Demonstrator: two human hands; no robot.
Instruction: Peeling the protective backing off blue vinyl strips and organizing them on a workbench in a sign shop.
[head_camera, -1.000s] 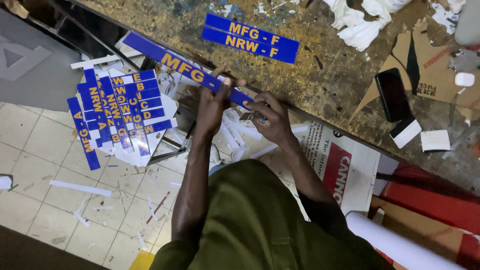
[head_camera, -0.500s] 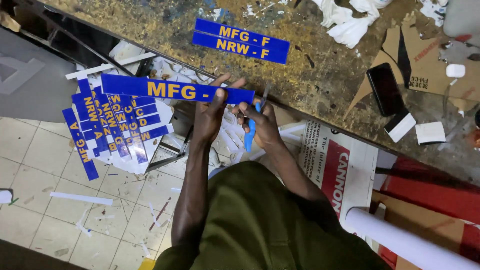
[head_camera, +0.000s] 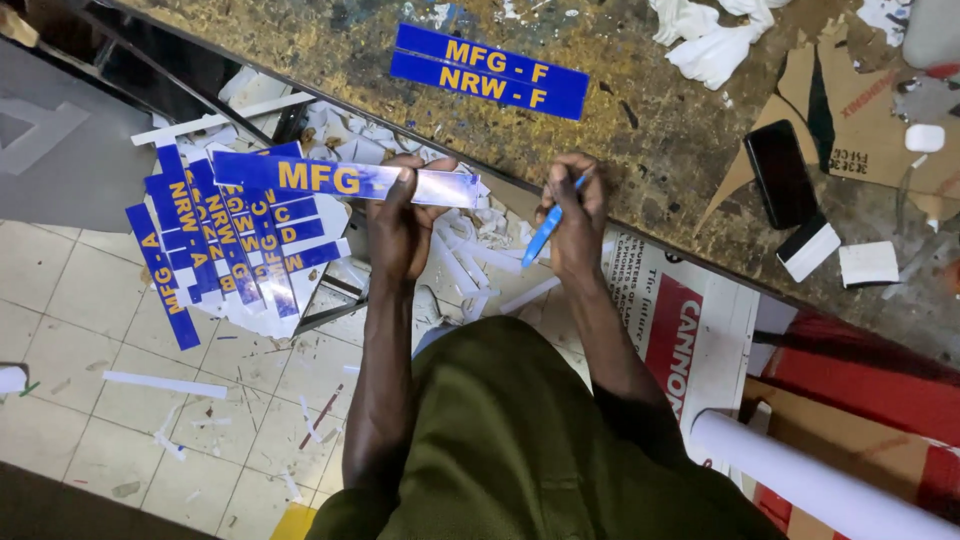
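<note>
The left hand (head_camera: 398, 225) grasps a long blue label strip (head_camera: 340, 181) near its right end, thumb on top and the other fingers (head_camera: 432, 166) curled over the far edge, so the strip is pinched flat and held level just off the near edge of the surface (head_camera: 650, 150). The strip is blue with yellow lettering along its left and middle part; its right end looks pale and glossy, as if a clear or white layer shows there. It reaches well out to the left, over the floor.

The right hand (head_camera: 575, 215) is clenched around a small light-blue tool (head_camera: 548, 228), slim and pointed, which slants down to the near left, its tip just right of the strip's pale end and not touching it.

To the left, a fan of similar blue strips (head_camera: 215, 245) lies on a white sheet above the tiled floor (head_camera: 90, 330), among white paper offcuts (head_camera: 470, 250). On the surface, far from the hands, lie two more blue strips (head_camera: 488, 70) side by side, and to the right a black phone (head_camera: 780, 172).
</note>
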